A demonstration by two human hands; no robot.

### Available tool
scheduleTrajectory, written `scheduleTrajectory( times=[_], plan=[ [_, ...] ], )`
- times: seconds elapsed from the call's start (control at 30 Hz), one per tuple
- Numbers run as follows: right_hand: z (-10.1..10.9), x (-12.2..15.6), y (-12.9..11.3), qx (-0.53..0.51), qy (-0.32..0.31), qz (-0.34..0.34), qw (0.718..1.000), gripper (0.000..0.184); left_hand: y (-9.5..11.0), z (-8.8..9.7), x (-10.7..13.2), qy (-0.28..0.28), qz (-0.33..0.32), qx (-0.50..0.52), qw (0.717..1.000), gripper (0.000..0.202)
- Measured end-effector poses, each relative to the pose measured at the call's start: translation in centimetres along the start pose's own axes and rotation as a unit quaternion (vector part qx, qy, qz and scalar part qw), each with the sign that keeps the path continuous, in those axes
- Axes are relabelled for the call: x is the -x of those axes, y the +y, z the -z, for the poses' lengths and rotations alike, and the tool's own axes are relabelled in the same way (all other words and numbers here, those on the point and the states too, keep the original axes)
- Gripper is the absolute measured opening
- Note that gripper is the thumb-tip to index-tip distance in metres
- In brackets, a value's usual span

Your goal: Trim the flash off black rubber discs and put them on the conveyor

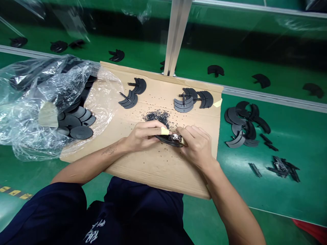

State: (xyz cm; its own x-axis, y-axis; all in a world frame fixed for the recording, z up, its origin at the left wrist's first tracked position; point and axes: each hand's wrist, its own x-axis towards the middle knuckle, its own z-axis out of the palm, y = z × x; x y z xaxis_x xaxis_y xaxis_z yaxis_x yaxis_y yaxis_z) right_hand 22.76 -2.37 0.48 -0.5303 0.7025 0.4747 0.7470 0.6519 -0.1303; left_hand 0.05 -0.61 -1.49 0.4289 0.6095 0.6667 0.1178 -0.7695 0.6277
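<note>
- The left arm [94, 162] comes in from the lower left, its forearm slanting up and inward, with dark markings on the skin short of the wrist.
- The left grip [146, 134] is closed, fingers curled and pointing to the right; a yellow wrap [165, 131] covers one finger near its tip.
- The right arm [233, 200] rises from the lower right, its bare forearm angled up and to the left.
- The right grip [195, 143] is closed, knuckles up, fingers bent inward.
- Both meet near each other ahead of the torso, fingertips slightly apart.
</note>
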Motion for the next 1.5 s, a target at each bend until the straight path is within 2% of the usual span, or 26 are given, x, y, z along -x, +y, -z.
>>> scheduleTrajectory(
  times=[0.13, 0.3, 0.47, 0.57, 0.77, 0.93, 1.0, 1.1, 1.13, 1.2, 1.27, 1.37, 1.5],
  plan=[
    [0.0, 0.3, -0.3, 0.014, -0.024, -0.012, 1.0, 0.02, 0.0, 0.1, 0.0, -0.016, -0.014, -0.001, 1.0, 0.023],
    [-0.5, 0.7, -0.3, -0.05, -0.043, -0.055, 0.996, 0.026, 0.1, 0.1, -0.2, -0.022, 0.015, 0.016, 1.0, 0.018],
    [-0.7, 0.4, 0.2, -0.095, 0.004, -0.088, 0.992, 0.018, 0.4, 0.1, -0.5, 0.002, 0.009, 0.0, 1.0, 0.018],
    [-0.6, 0.1, 0.6, -0.135, 0.012, -0.105, 0.985, 0.018, 0.4, 0.3, -0.4, 0.004, 0.027, -0.032, 0.999, 0.017],
    [-0.5, -0.2, 0.6, -0.18, 0.002, -0.09, 0.979, 0.02, -0.3, 0.5, -0.4, 0.01, 0.041, -0.115, 0.992, 0.013],
    [-0.8, -0.2, 0.3, -0.193, 0.01, -0.048, 0.98, 0.022, -0.4, 0.4, -0.4, -0.017, 0.044, -0.092, 0.995, 0.008],
    [-0.8, -0.2, 0.3, -0.174, 0.023, -0.042, 0.984, 0.024, -0.4, 0.5, -0.4, -0.011, 0.046, -0.068, 0.997, 0.02],
    [-0.7, 0.0, 0.3, -0.134, 0.05, -0.029, 0.989, 0.025, -0.5, 0.8, -0.6, -0.002, 0.069, -0.015, 0.997, 0.054],
    [-0.6, 0.0, 0.3, -0.12, 0.058, -0.025, 0.991, 0.026, -0.5, 0.8, -0.7, 0.0, 0.084, 0.003, 0.996, 0.06],
    [-0.4, 0.0, 0.4, -0.102, 0.065, -0.014, 0.993, 0.027, -0.3, 0.9, -0.9, 0.005, 0.12, 0.026, 0.992, 0.056],
    [-0.3, 0.0, 0.5, -0.097, 0.066, -0.005, 0.993, 0.023, -0.1, 1.0, -1.3, 0.004, 0.155, 0.034, 0.987, 0.039],
    [-0.5, -0.3, 0.7, -0.1, 0.067, -0.014, 0.993, 0.015, -0.2, 2.2, -2.2, -0.011, 0.179, 0.026, 0.984, 0.02],
    [-0.9, -0.5, 1.0, -0.069, 0.048, -0.045, 0.995, 0.017, -2.2, 6.3, -4.8, -0.003, 0.143, -0.076, 0.987, 0.012]
  ],
)
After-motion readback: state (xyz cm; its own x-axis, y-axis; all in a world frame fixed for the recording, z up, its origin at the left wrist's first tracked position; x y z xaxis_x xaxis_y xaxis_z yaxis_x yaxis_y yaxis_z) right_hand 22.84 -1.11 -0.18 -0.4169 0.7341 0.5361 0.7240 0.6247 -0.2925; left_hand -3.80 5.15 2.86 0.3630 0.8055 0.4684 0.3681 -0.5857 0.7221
